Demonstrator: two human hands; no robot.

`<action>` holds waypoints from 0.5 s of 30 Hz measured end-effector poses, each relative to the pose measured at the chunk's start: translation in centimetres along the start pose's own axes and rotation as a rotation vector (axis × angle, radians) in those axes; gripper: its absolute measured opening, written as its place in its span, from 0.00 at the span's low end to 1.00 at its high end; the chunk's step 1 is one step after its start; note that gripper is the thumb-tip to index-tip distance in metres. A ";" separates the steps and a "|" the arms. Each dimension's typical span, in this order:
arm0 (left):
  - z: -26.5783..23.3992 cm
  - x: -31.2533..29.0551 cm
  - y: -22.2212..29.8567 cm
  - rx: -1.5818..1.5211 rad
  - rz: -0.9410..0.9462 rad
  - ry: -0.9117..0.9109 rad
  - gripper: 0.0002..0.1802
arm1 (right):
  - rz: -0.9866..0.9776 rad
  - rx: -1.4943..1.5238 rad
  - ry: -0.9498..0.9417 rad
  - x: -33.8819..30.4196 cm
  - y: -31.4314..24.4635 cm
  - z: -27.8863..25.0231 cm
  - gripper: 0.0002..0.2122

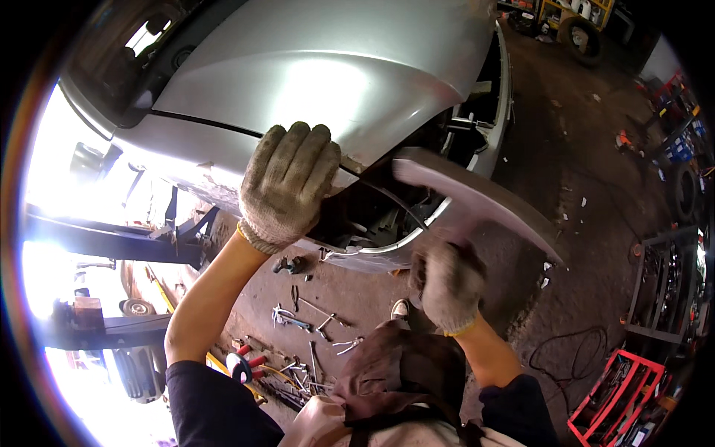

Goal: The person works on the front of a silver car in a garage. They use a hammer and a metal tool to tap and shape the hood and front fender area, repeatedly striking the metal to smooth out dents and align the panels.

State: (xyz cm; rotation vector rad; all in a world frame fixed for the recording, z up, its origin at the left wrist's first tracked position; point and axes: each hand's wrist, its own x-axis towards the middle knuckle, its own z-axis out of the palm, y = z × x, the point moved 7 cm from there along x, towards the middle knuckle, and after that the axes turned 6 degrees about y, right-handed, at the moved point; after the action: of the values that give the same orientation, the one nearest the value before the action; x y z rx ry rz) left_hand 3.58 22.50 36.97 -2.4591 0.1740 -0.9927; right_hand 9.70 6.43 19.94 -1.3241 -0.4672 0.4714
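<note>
My left hand (289, 182), in a dirty knitted glove, lies with its fingers stretched out over the edge of a silver car's hood (298, 82) and fender (194, 149). My right hand (449, 287), gloved too and blurred by motion, is curled at the near end of a curved grey body panel (484, 205). Its fingertips are partly hidden. The panel sticks out to the right of the car's open front corner, its left end smeared. A thin dark strip (387, 195) runs from near my left hand toward my right one, above the exposed corner.
Several hand tools, among them pliers (348, 345), lie on the floor below the car. At the lower right stands a red tool tray (617, 395), near a dark cable (570, 357). A dark rack (663, 287) and tyres (581, 41) line the right side. A blue lift arm (112, 238) is at the left.
</note>
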 end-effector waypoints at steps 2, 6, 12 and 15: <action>0.0 0.2 0.1 0.007 0.008 0.011 0.13 | -0.025 -0.097 -0.031 0.0 0.0 0.2 0.04; 0.3 -0.4 0.4 -0.004 0.030 0.021 0.12 | -0.631 -0.625 -0.010 1.3 -3.9 1.2 0.06; 0.2 0.1 0.2 0.006 0.038 -0.030 0.11 | -0.041 -0.048 0.020 0.1 -0.6 0.1 0.07; 0.2 0.1 0.4 0.014 0.054 -0.009 0.11 | -0.351 -0.557 -0.079 0.8 -1.0 1.6 0.05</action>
State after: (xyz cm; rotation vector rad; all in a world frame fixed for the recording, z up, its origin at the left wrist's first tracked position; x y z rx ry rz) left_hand 3.86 22.21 36.71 -2.4328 0.2277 -0.9565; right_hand 9.47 7.95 21.24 -1.7124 -0.9251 0.0966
